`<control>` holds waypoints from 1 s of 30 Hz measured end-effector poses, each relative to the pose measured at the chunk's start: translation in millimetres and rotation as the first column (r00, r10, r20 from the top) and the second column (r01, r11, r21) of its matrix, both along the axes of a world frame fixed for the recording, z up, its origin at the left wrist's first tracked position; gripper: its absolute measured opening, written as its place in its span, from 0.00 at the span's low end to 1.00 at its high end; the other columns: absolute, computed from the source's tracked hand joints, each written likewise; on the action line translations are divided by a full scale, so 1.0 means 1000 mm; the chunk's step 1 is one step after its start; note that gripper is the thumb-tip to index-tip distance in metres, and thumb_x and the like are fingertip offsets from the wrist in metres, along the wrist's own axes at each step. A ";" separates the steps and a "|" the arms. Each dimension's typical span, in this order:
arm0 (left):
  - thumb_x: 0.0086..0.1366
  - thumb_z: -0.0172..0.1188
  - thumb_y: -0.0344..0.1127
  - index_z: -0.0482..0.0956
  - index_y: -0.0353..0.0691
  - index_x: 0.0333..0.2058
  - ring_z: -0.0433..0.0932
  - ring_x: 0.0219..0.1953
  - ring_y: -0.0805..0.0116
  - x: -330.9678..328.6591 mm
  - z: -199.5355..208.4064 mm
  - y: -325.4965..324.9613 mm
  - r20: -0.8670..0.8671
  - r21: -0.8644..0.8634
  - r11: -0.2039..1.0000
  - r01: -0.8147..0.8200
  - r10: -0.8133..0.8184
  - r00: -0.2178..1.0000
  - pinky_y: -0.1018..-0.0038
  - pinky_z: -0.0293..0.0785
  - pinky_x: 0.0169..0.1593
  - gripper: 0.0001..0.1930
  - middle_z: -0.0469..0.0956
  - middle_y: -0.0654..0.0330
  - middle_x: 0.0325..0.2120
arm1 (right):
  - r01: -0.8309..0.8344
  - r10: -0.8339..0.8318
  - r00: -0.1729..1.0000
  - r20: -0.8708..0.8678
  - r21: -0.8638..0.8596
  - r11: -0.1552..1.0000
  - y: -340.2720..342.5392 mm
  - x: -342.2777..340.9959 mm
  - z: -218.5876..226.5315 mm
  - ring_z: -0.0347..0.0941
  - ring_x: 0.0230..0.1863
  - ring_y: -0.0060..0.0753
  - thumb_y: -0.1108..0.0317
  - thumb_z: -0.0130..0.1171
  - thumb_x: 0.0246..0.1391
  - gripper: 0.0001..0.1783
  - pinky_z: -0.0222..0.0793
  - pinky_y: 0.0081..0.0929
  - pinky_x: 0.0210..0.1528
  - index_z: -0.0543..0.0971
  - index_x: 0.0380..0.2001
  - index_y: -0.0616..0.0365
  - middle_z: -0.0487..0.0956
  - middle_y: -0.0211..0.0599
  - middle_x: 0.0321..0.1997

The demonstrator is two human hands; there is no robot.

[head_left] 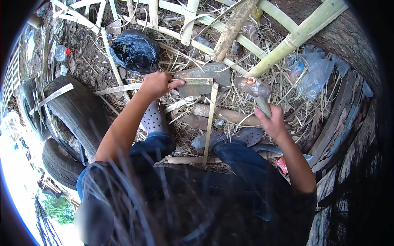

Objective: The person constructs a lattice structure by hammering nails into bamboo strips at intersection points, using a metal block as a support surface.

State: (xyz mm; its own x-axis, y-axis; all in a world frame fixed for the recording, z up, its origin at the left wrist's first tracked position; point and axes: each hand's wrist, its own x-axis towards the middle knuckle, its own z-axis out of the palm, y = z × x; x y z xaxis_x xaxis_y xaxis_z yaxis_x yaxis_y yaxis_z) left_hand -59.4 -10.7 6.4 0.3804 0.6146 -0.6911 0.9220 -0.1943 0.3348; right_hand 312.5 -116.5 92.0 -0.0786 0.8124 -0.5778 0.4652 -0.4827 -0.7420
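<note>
1. So, main risk as we judge it: a stray hammer (253, 87) blow catching the left hand (156, 85); its thumb lies along the bamboo strip (198, 81), upper centre of the frame, near where a hit could land
2. Second risk: strip skidding or twisting on the grey slab (223, 76); we see it held at its left end only, right end unpinned
3. Third: a second strip (209, 125) runs from that right end down to lower centre; if the two are joined, a knock could jerk both, and we can't tell from here whether they're joined or just touching
4. Footing: loose shavings (301, 123) around the slab could let it shift if it's not bedded well; we can't see underneath
5. Left grip: closed, fingers curled over the strip's left end, thumb extended toward frame centre; no gap that we can make out
6. Right hand (272, 119), right of centre: wrapped round the hammer handle (263, 105), thumb up along it, head just beside the slab's right end in the frame; whether it's raised or resting, we can't tell
</note>
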 end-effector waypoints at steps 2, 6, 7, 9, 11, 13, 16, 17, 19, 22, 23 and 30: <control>0.60 0.49 0.71 0.79 0.38 0.24 0.79 0.29 0.43 -0.001 0.000 -0.002 -0.005 0.008 1.000 0.006 -0.006 1.000 0.54 0.75 0.37 0.36 0.77 0.46 0.19 | -0.042 0.041 0.999 0.027 0.033 0.999 0.004 -0.005 0.003 0.73 0.21 0.25 0.61 0.65 0.51 0.15 0.67 0.29 0.25 0.80 0.29 0.65 0.78 0.40 0.20; 0.60 0.49 0.71 0.79 0.39 0.25 0.80 0.32 0.43 0.003 0.003 -0.002 -0.031 -0.004 1.000 -0.014 0.013 0.999 0.54 0.75 0.38 0.35 0.79 0.47 0.21 | -0.108 0.103 0.992 0.074 0.067 0.992 0.006 -0.016 0.004 0.79 0.24 0.40 0.60 0.67 0.50 0.15 0.72 0.33 0.28 0.81 0.28 0.63 0.80 0.45 0.22; 0.59 0.49 0.72 0.79 0.39 0.26 0.80 0.32 0.44 0.004 0.004 -0.002 -0.042 -0.024 0.999 -0.022 0.021 0.999 0.54 0.75 0.39 0.35 0.79 0.47 0.21 | -0.110 0.105 0.992 0.074 0.068 0.992 0.007 -0.020 0.003 0.79 0.24 0.40 0.60 0.67 0.50 0.15 0.72 0.33 0.28 0.81 0.28 0.63 0.80 0.45 0.22; 0.59 0.49 0.73 0.81 0.39 0.25 0.81 0.32 0.45 0.007 0.008 0.001 -0.025 -0.028 0.999 -0.039 0.039 0.999 0.55 0.75 0.40 0.37 0.80 0.47 0.21 | -0.209 0.193 0.968 0.163 0.089 0.974 0.006 -0.026 -0.003 0.79 0.26 0.48 0.62 0.67 0.47 0.13 0.73 0.37 0.30 0.81 0.29 0.63 0.80 0.48 0.23; 0.58 0.49 0.74 0.82 0.38 0.24 0.81 0.33 0.46 0.012 0.012 0.002 -0.044 -0.044 0.998 -0.046 0.044 0.998 0.56 0.76 0.41 0.38 0.80 0.47 0.22 | -0.227 0.202 0.959 0.198 0.112 0.967 0.005 -0.026 -0.010 0.78 0.28 0.54 0.65 0.67 0.44 0.12 0.74 0.41 0.31 0.81 0.29 0.62 0.79 0.50 0.24; 0.57 0.49 0.74 0.82 0.38 0.24 0.81 0.32 0.47 0.013 0.012 0.002 -0.044 -0.039 0.998 -0.054 0.053 0.998 0.57 0.76 0.41 0.38 0.80 0.47 0.22 | -0.312 0.265 0.911 0.317 0.107 0.944 0.009 -0.031 -0.011 0.78 0.28 0.54 0.66 0.67 0.41 0.12 0.74 0.42 0.32 0.80 0.30 0.62 0.79 0.49 0.24; 0.56 0.50 0.74 0.83 0.38 0.24 0.82 0.32 0.48 0.013 0.012 0.003 -0.041 -0.041 0.997 -0.059 0.058 0.997 0.58 0.76 0.41 0.38 0.80 0.48 0.22 | -0.369 0.305 0.882 0.359 0.125 0.921 0.011 -0.034 -0.009 0.77 0.27 0.54 0.66 0.67 0.40 0.12 0.74 0.42 0.31 0.79 0.27 0.61 0.79 0.49 0.23; 0.56 0.50 0.75 0.83 0.38 0.24 0.82 0.32 0.48 0.014 0.012 0.004 -0.038 -0.046 0.997 -0.054 0.053 0.998 0.58 0.76 0.41 0.38 0.80 0.48 0.22 | -0.374 0.309 0.879 0.362 0.123 0.919 0.013 -0.035 -0.007 0.77 0.27 0.54 0.66 0.67 0.40 0.12 0.74 0.42 0.31 0.79 0.27 0.61 0.79 0.49 0.23; 0.56 0.50 0.75 0.83 0.39 0.23 0.82 0.32 0.48 0.012 0.012 0.004 -0.031 -0.047 0.997 -0.066 0.064 0.997 0.58 0.76 0.41 0.38 0.80 0.48 0.21 | -0.377 0.312 0.891 0.330 0.154 0.913 0.016 -0.039 -0.001 0.77 0.27 0.54 0.66 0.67 0.39 0.12 0.74 0.43 0.31 0.78 0.26 0.61 0.79 0.49 0.24; 0.55 0.50 0.75 0.83 0.38 0.22 0.82 0.32 0.48 0.010 0.009 0.003 -0.039 -0.058 0.996 -0.071 0.069 0.997 0.58 0.76 0.41 0.39 0.80 0.49 0.21 | -0.355 0.283 0.903 0.322 0.190 0.915 0.026 -0.045 0.007 0.77 0.27 0.55 0.66 0.67 0.39 0.12 0.73 0.43 0.30 0.77 0.25 0.61 0.78 0.50 0.23; 0.55 0.50 0.75 0.83 0.38 0.22 0.82 0.32 0.48 0.009 0.007 0.003 -0.038 -0.062 0.996 -0.064 0.061 0.997 0.58 0.76 0.40 0.39 0.80 0.48 0.21 | -0.360 0.289 0.901 0.325 0.187 0.914 0.030 -0.044 0.007 0.77 0.27 0.55 0.66 0.67 0.39 0.12 0.73 0.43 0.30 0.77 0.25 0.61 0.78 0.50 0.23; 0.55 0.45 0.78 0.84 0.39 0.25 0.82 0.34 0.49 0.009 0.009 0.005 -0.047 -0.094 0.994 -0.054 0.050 0.998 0.58 0.77 0.42 0.42 0.81 0.48 0.24 | -0.415 0.364 0.846 0.390 0.052 0.908 0.048 -0.046 0.006 0.77 0.26 0.56 0.68 0.67 0.40 0.10 0.73 0.43 0.28 0.78 0.24 0.62 0.78 0.52 0.21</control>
State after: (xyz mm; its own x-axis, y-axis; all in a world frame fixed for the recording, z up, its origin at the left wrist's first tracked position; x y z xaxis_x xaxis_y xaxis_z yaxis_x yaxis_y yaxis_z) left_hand -50.9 -5.9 15.3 0.3172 0.5631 -0.7631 0.9445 -0.1147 0.3079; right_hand 266.6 -68.6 98.3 -0.2101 0.8281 -0.5198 0.8424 -0.1165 -0.5262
